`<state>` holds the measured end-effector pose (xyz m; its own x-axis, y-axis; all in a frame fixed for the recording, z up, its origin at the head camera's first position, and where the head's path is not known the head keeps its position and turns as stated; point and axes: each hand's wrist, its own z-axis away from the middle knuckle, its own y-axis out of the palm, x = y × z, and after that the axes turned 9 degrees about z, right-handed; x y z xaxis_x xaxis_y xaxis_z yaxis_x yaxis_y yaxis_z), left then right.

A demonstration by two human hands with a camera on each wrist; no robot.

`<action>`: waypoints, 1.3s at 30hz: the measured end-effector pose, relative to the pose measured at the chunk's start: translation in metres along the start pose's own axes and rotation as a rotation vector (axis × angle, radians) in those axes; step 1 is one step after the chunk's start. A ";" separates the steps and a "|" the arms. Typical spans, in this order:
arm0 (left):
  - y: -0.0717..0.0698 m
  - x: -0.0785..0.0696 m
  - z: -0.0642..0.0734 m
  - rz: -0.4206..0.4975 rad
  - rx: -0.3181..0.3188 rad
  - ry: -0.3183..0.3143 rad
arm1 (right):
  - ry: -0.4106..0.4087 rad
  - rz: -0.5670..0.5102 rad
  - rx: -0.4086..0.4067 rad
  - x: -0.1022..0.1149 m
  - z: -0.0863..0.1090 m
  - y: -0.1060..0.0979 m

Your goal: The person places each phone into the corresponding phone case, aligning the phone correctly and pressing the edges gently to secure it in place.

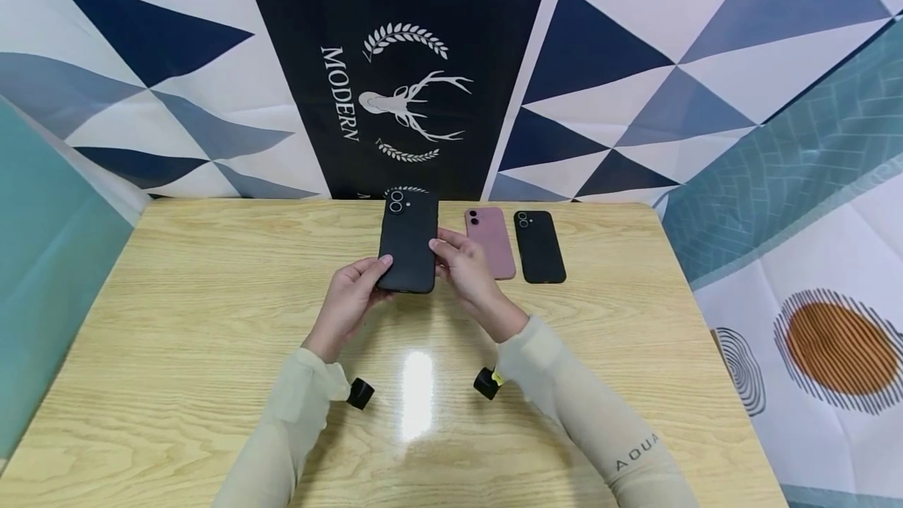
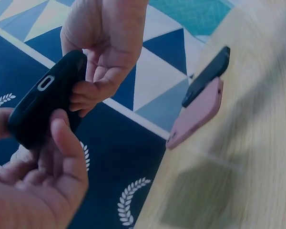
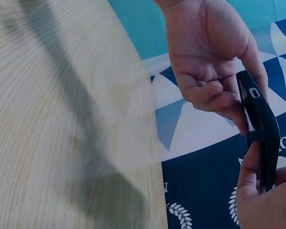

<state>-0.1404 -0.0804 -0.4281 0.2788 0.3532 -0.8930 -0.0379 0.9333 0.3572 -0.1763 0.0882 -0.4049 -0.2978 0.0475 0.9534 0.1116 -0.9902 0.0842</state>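
A large black phone case (image 1: 409, 245), with ringed camera openings at its upper left corner, is held up above the far part of the table, back side facing the head camera. My left hand (image 1: 349, 296) grips its lower left edge, thumb on the back and fingers behind. At the right edge, my right hand (image 1: 469, 277) pinches it between thumb and fingers. Both wrist views show the bottom edge with its oblong port slot; in the right wrist view the case (image 3: 264, 126) is seen nearly edge-on.
Right of the hands, a pink phone case (image 1: 491, 243) and a smaller black phone case (image 1: 541, 249) lie side by side on the wooden table (image 1: 212, 335). A patterned cloth backdrop (image 1: 409, 45) hangs along the far edge. Black wrist devices (image 1: 360, 393) sit near both cuffs.
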 end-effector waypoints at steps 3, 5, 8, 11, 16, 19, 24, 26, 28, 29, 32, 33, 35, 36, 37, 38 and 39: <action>-0.003 -0.001 -0.001 -0.048 -0.044 -0.012 | 0.012 0.000 0.002 -0.002 -0.003 -0.001; -0.006 -0.002 -0.002 -0.082 -0.064 -0.020 | 0.018 -0.001 0.000 -0.004 -0.005 -0.003; -0.012 -0.003 -0.003 -0.154 -0.080 -0.032 | 0.021 0.005 -0.001 -0.006 -0.009 -0.005; -0.020 -0.003 -0.002 -0.226 -0.082 -0.041 | 0.019 0.023 -0.007 -0.008 -0.013 -0.006; -0.035 -0.002 0.001 -0.276 -0.111 -0.043 | 0.020 0.048 -0.016 -0.012 -0.020 -0.007; -0.042 -0.003 0.003 -0.289 -0.137 -0.032 | 0.026 0.064 -0.017 -0.015 -0.024 -0.007; -0.050 -0.004 0.006 -0.310 -0.159 -0.014 | 0.038 0.087 -0.021 -0.020 -0.031 -0.009; -0.051 -0.005 0.006 -0.325 -0.162 -0.014 | 0.038 0.095 -0.024 -0.022 -0.033 -0.010; -0.052 -0.004 0.007 -0.338 -0.160 -0.018 | 0.038 0.104 -0.029 -0.024 -0.036 -0.010; -0.053 -0.004 0.007 -0.345 -0.160 -0.019 | 0.037 0.108 -0.033 -0.025 -0.037 -0.010; -0.054 -0.003 0.007 -0.353 -0.160 -0.026 | 0.043 0.121 -0.050 -0.028 -0.041 -0.011; -0.054 -0.003 0.007 -0.351 -0.161 -0.028 | 0.046 0.125 -0.056 -0.030 -0.043 -0.011; -0.055 -0.003 0.007 -0.352 -0.161 -0.031 | 0.054 0.136 -0.068 -0.033 -0.046 -0.012; -0.055 -0.002 0.008 -0.351 -0.160 -0.033 | 0.056 0.141 -0.070 -0.034 -0.047 -0.012; -0.056 -0.002 0.008 -0.349 -0.160 -0.033 | 0.058 0.145 -0.074 -0.036 -0.049 -0.013; -0.056 -0.002 0.008 -0.348 -0.160 -0.034 | 0.060 0.149 -0.075 -0.037 -0.050 -0.014; -0.056 -0.001 0.008 -0.344 -0.160 -0.036 | 0.066 0.153 -0.077 -0.037 -0.051 -0.014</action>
<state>-0.1314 -0.1339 -0.4449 0.3350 0.0174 -0.9421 -0.0845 0.9964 -0.0116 -0.2149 0.0938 -0.4561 -0.3448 -0.1108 0.9321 0.0884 -0.9924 -0.0853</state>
